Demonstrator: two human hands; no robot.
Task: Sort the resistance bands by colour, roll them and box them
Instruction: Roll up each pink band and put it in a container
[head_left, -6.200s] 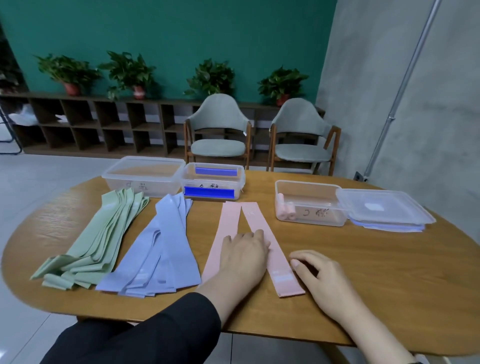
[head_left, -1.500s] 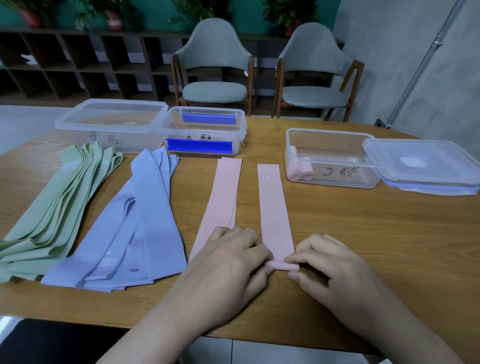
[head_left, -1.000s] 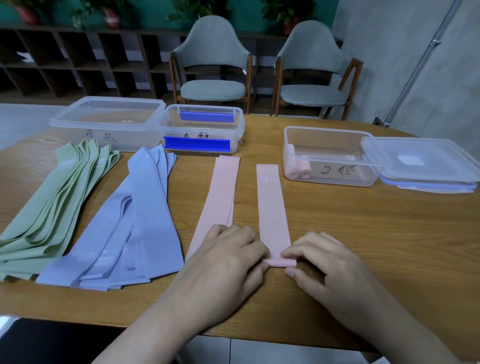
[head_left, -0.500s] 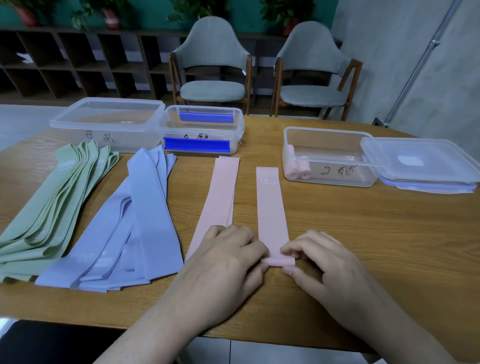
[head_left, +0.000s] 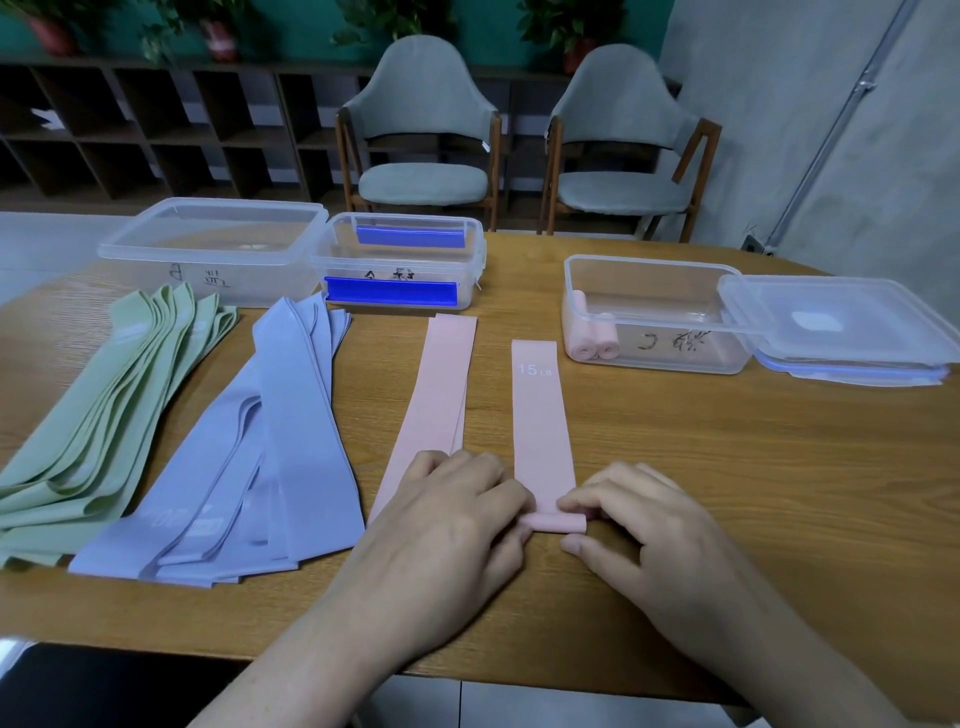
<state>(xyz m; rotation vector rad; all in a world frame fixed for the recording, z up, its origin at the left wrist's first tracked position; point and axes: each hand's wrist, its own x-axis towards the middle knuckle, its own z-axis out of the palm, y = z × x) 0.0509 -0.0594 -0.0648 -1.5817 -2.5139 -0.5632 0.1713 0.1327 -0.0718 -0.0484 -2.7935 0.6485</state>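
Observation:
A pink band marked 15 LB lies lengthwise on the wooden table, its near end curled into a small roll. My left hand and my right hand pinch that roll from either side. Another flat pink band lies to the left, partly under my left hand. Further left are a pile of blue bands and a pile of green bands. An open clear box at the right holds two pink rolls.
Two lidded clear boxes stand at the back: a large one and one with blue clips. A loose lid lies right of the open box. Two chairs stand behind the table.
The camera tilted down toward the table. I straightened the right pink band and have rolled its near end up a little; the roll has grown slightly over the last second.

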